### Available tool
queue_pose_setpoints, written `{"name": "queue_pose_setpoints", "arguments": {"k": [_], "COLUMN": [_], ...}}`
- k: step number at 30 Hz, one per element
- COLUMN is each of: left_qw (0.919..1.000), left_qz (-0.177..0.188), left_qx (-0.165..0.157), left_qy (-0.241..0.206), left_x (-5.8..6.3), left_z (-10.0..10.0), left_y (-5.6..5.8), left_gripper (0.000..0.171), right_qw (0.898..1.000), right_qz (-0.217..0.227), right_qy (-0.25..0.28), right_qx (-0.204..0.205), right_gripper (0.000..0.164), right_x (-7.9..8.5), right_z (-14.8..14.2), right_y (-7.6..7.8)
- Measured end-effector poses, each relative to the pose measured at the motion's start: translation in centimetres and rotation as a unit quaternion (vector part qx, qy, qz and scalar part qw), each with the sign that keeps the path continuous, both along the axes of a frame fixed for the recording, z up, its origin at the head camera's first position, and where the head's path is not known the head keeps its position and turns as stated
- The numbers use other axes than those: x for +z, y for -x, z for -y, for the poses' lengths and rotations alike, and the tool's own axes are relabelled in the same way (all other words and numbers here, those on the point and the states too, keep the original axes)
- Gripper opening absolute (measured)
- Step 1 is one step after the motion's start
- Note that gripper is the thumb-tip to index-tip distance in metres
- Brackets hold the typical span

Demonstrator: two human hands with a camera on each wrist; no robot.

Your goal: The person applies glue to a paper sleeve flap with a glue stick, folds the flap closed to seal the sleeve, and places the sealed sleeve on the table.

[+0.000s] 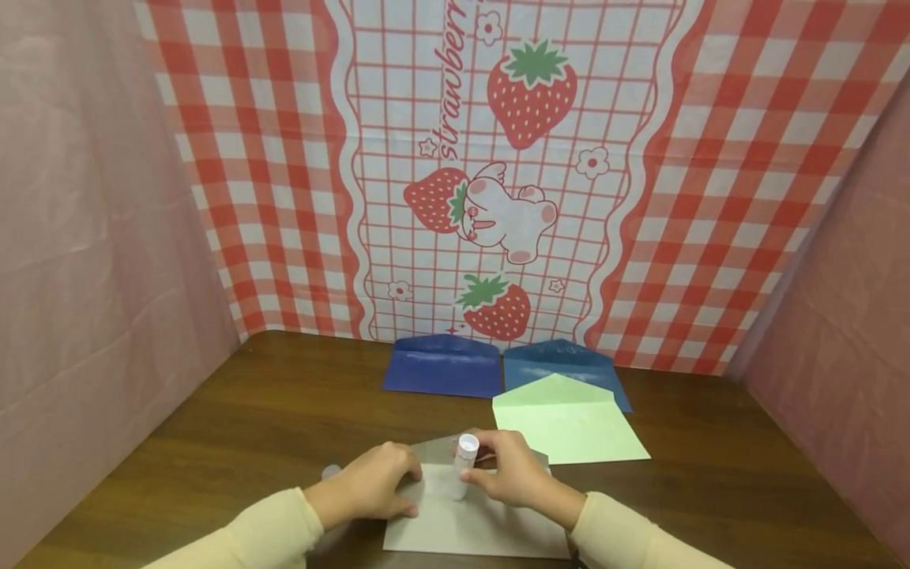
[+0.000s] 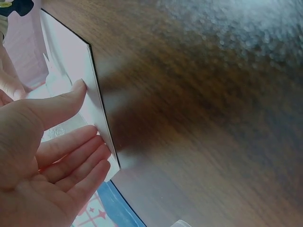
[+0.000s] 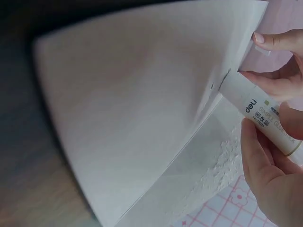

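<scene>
Plainly, the glue stick lies between the right fingers.

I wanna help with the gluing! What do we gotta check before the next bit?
1. Glue stick gripped in the right hand: ok.
2. Left hand touching the pale envelope: ok.
3. Flap of that envelope open: ok.
4. Some glue on the flap: ok, I think; whitish lumps show there.
5. Glue along the whole flap: cannot tell; a hand and the stick hide part.
6. Cap on the stick: not ok for putting away; what looks like the cap lies beside the left hand.
</scene>
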State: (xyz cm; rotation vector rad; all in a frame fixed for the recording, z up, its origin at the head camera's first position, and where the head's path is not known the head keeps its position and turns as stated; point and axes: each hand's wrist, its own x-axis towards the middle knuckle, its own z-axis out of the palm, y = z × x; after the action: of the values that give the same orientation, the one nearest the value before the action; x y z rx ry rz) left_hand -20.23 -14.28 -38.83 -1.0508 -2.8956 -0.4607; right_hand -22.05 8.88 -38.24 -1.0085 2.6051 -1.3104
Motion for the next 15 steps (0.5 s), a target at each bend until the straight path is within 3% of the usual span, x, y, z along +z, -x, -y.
{"name": "queue_pose_setpoints", "arguments": {"k": [15], "left_qw": [0.9999], "left_qz": [-0.011], "left_qx": [-0.009], "left_qy": [-0.008], "left_x": [-0.2], "left_z": [0.1], "left_y": [0.4], "left_gripper": [0.033], "right_qw": [1.0], "right_qz": [0.001], "right_qy": [-0.01], "right_qx": [-0.024], "right_gripper": [0.022], "right_x": [0.3], "right_z": [-2.9], "right_y": [-0.4]}}
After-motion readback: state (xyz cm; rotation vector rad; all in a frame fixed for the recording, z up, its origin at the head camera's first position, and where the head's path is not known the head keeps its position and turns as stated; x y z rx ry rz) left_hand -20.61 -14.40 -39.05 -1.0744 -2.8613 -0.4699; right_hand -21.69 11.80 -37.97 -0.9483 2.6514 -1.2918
